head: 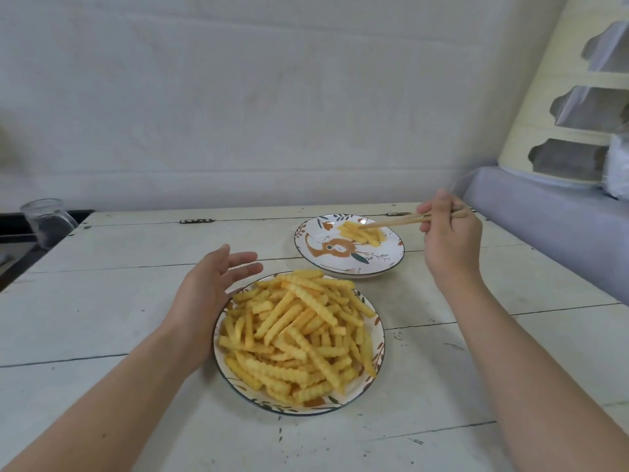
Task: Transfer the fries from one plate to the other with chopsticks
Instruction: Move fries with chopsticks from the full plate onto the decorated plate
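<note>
Nearest the camera, the left hand [207,294] is seen with fingers [243,258] spread straight and holding nothing, its palm set against the left rim of the near plate [379,356]. A heap of crinkle-cut fries [299,332] is piled on that plate, hiding most of its pattern. The right hand [449,238] is curled around a pair of chopsticks [394,221], gripped near their upper ends. Their tips are lowered onto a small cluster of fries [360,231] lying on the far plate [326,264], toward the far right part of the white plank surface [119,301]; whether a fry is pinched between them cannot be told. At the far left corner a clear jar [46,218] is seen, blurred. A white wall [238,97] is seen behind, and a cream stepped object [551,107] is cut off at the right edge.
</note>
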{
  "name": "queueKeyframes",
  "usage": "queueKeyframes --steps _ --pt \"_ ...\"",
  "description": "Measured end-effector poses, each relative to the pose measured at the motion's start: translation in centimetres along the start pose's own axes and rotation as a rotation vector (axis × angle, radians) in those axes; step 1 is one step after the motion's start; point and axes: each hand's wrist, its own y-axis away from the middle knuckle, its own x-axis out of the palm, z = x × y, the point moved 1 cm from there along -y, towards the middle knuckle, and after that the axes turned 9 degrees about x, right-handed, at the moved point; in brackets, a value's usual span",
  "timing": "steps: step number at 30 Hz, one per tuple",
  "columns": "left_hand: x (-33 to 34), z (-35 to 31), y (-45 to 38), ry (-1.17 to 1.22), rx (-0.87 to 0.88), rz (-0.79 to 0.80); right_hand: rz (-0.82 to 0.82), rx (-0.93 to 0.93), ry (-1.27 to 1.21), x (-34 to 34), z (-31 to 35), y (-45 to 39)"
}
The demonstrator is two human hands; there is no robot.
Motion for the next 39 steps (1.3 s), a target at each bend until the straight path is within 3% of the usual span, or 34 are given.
queueKeyframes --steps 6,14,34,39 --pt "-0.3 -0.1 0.1 0.035 0.013 -0.013 -0.073 -0.094 0.047 -1.3 0.8 0.1" --pt "-0.2 -0.2 0.3 0.102 0.037 -0.096 -0.015 -0.137 0.144 -1.1 0.9 0.1" --pt "-0.2 -0.9 0.6 0.187 0.031 -0.072 0.063 -0.110 0.222 -0.1 0.6 0.8" --pt "-0.3 -0.8 0.5 0.212 0.034 -0.091 -0.079 -0.011 0.011 -0.7 1.1 0.6"
